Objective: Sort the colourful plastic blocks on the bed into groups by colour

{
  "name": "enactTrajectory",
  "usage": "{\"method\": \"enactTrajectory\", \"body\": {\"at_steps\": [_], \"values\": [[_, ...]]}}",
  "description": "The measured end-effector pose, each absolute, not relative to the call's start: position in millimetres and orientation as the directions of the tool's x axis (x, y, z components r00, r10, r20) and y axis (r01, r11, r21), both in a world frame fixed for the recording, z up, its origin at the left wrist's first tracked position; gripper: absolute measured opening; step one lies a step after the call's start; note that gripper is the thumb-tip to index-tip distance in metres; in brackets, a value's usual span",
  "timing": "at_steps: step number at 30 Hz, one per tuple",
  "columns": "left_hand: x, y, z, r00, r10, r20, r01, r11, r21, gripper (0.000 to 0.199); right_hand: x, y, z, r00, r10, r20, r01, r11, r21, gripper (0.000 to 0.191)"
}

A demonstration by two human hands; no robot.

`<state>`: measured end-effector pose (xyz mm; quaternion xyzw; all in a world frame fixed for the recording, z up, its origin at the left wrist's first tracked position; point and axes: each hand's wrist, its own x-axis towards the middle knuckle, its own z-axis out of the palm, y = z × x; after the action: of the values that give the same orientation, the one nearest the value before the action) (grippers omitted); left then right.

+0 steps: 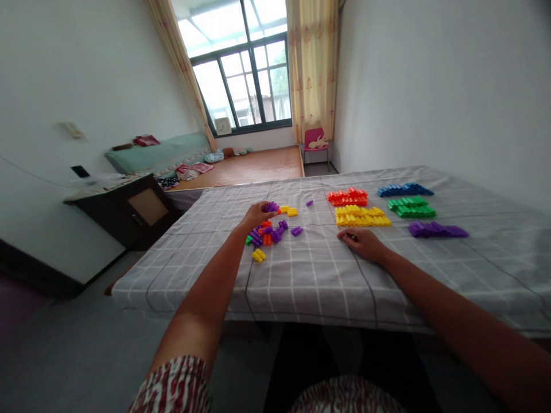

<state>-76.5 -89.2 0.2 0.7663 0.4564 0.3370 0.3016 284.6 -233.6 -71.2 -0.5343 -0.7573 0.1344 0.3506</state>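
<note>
My left hand (255,215) reaches to the far side of a mixed pile, its fingers closed on small purple plastic pieces (272,207). Just below it lie jumbled purple pieces (276,236), orange pieces (267,238) and a bit of green (248,240). Yellow pieces (291,211) sit right of the fingertips, and another yellow pair (259,255) lies nearer me. My right hand (364,244) rests on the cloth with curled fingers, and nothing shows in them. It is just in front of a row of yellow pieces (362,217).
Sorted by colour at the right are orange-red (348,197), blue (404,190), green (412,207) and purple groups (438,230). Single purple pieces (297,231) lie mid-table. A grey checked cloth (310,287) covers the table. Beyond are a wooden bed (267,163), a pink chair (315,137) and a dark cabinet (116,212).
</note>
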Motion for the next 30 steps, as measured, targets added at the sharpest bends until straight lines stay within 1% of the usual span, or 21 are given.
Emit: {"method": "enactTrajectory", "body": {"at_steps": [1, 3, 6, 8, 10, 11, 13, 16, 19, 22, 24, 28, 30], "values": [[-57.4, -98.5, 0.0, 0.423, 0.869, 0.259, 0.462, -0.452, 0.763, 0.043, 282.3, -235.2, -68.9, -0.165, 0.900, 0.403, 0.708, 0.393, -0.587, 0.025], [-16.3, -119.7, -4.5, 0.514, 0.809, 0.285, 0.455, -0.538, 0.710, 0.039, 277.7, -238.7, -64.0, -0.118, 0.885, 0.449, 0.678, 0.402, -0.615, 0.028], [41.5, -153.5, -19.7, 0.617, 0.745, 0.254, 0.498, -0.620, 0.606, 0.037, 272.9, -242.6, -58.3, -0.078, 0.853, 0.516, 0.620, 0.447, -0.645, 0.037], [70.4, -171.9, -31.9, 0.650, 0.717, 0.254, 0.512, -0.659, 0.551, 0.034, 272.1, -242.8, -57.3, -0.109, 0.847, 0.520, 0.593, 0.475, -0.650, 0.040], [88.7, -183.3, -42.3, 0.635, 0.717, 0.286, 0.521, -0.672, 0.527, 0.029, 273.2, -240.5, -59.1, -0.171, 0.843, 0.509, 0.570, 0.506, -0.647, 0.038], [94.0, -186.1, -46.2, 0.617, 0.726, 0.304, 0.520, -0.666, 0.534, 0.027, 274.2, -238.7, -60.7, -0.194, 0.838, 0.509, 0.555, 0.522, -0.648, 0.036], [98.1, -187.1, -51.1, 0.592, 0.740, 0.319, 0.480, -0.642, 0.598, 0.029, 276.6, -234.3, -64.3, -0.200, 0.831, 0.518, 0.521, 0.538, -0.663, 0.033], [94.5, -182.9, -54.3, 0.616, 0.731, 0.293, 0.334, -0.579, 0.744, 0.035, 279.4, -229.4, -67.2, -0.168, 0.863, 0.477, 0.487, 0.493, -0.721, 0.032], [89.6, -178.5, -56.5, 0.645, 0.714, 0.271, 0.232, -0.521, 0.822, 0.034, 279.6, -229.0, -65.4, -0.181, 0.883, 0.433, 0.508, 0.461, -0.728, 0.032], [87.8, -175.9, -58.3, 0.655, 0.708, 0.264, 0.194, -0.495, 0.847, 0.036, 276.8, -232.0, -62.4, -0.192, 0.860, 0.473, 0.568, 0.491, -0.660, 0.035], [87.2, -175.2, -58.0, 0.679, 0.687, 0.258, 0.178, -0.495, 0.851, 0.040, 276.1, -235.7, -59.6, -0.181, 0.849, 0.497, 0.587, 0.499, -0.638, 0.035], [84.4, -176.8, -53.4, 0.719, 0.652, 0.242, 0.229, -0.551, 0.803, 0.040, 296.7, -253.5, -45.1, -0.115, 0.865, 0.489, 0.551, 0.465, -0.693, 0.045], [83.2, -178.5, -50.9, 0.725, 0.647, 0.237, 0.259, -0.575, 0.776, 0.038, 326.3, -268.2, -33.5, -0.074, 0.871, 0.486, 0.585, 0.432, -0.686, 0.043]]}}
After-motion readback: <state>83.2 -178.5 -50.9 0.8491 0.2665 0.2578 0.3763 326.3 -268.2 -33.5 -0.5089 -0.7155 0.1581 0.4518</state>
